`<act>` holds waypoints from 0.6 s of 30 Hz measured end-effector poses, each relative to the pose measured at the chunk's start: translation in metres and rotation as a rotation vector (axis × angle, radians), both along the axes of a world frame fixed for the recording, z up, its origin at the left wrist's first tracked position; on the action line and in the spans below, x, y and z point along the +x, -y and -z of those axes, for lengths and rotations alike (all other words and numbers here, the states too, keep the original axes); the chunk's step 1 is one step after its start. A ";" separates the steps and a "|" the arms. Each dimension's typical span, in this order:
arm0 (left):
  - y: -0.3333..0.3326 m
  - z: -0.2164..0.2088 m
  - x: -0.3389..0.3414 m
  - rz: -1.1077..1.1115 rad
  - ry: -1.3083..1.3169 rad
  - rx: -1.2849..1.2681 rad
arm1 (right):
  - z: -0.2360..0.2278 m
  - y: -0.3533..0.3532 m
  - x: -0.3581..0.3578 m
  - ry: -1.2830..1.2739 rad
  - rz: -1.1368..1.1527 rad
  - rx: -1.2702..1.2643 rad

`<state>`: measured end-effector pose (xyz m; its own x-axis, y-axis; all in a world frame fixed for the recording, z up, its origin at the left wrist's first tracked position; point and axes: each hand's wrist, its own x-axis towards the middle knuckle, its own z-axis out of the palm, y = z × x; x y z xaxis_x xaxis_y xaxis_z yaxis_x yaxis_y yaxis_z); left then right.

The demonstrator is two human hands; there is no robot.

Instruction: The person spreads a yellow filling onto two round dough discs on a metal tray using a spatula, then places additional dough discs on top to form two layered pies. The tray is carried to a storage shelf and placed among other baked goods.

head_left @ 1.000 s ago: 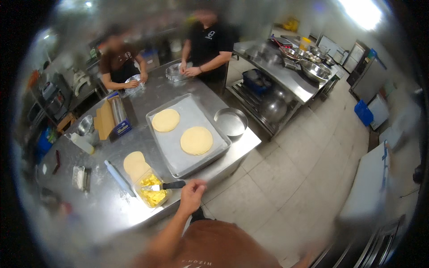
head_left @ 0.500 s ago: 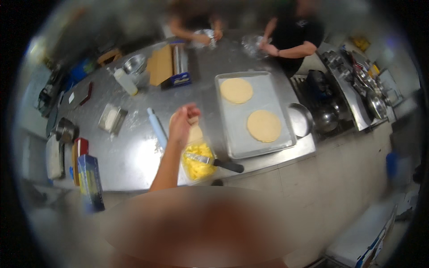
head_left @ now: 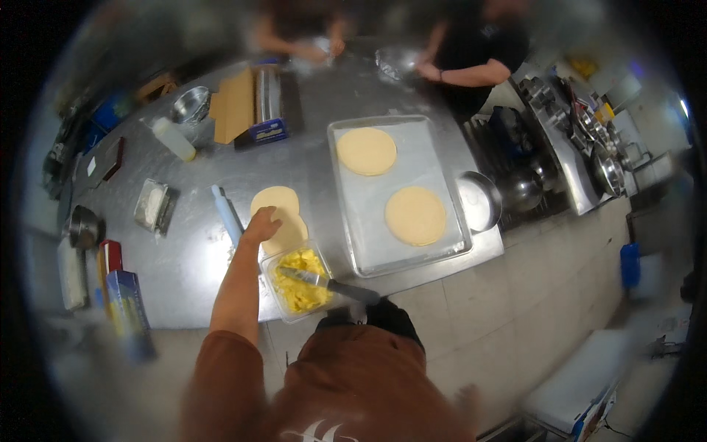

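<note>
My left hand point(head_left: 263, 223) reaches over two flat, pale dough rounds point(head_left: 287, 234) that overlap on the steel table. Its fingers are extended and appear to touch the dough, with nothing seen held in them. Just nearer to me, a clear plastic tub point(head_left: 268, 289) holds a soft yellow filling point(head_left: 303, 289). Across the tub rests a spatula point(head_left: 353, 292), its metal blade in the filling and its black handle jutting right. A pale blue rolling pin point(head_left: 226, 214) lies left of the dough. My right hand point(head_left: 468, 401) seems to be a blurred shape low at my right side.
To the right, a lined baking tray point(head_left: 340, 214) bears two dough rounds point(head_left: 416, 215), beside a round metal pan point(head_left: 479, 200). A squeeze bottle point(head_left: 174, 140), a steel bowl point(head_left: 191, 105) and an opened carton point(head_left: 269, 130) stand farther off. Two people work at the far edge.
My left hand has come down from above the dough onto it, and the dough shows more fully. The view has shifted, bringing my torso and sleeve into sight.
</note>
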<state>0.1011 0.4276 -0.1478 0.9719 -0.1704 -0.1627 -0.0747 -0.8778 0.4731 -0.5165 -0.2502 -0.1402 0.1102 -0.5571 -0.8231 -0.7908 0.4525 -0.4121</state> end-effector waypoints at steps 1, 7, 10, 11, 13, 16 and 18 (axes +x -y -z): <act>-0.002 -0.001 -0.002 -0.010 -0.022 -0.028 | -0.003 -0.004 0.015 -0.016 -0.005 0.000; -0.016 -0.040 -0.029 -0.315 -0.012 -0.537 | -0.062 -0.027 0.242 0.363 -0.693 -0.669; -0.019 -0.069 -0.085 -0.535 -0.109 -0.416 | -0.134 -0.072 0.390 0.820 -0.999 -0.480; -0.015 -0.076 -0.110 -0.499 -0.152 -0.333 | -0.158 -0.099 0.429 0.896 -1.085 -0.367; -0.005 -0.087 -0.161 -0.690 -0.402 -0.380 | -0.200 -0.157 0.487 1.002 -1.352 -0.090; 0.019 -0.094 -0.224 -0.786 -0.650 -0.682 | -0.228 -0.244 0.520 0.844 -1.920 -0.044; 0.034 -0.095 -0.249 -0.791 -0.644 -0.998 | -0.226 -0.284 0.514 0.641 -2.176 -0.076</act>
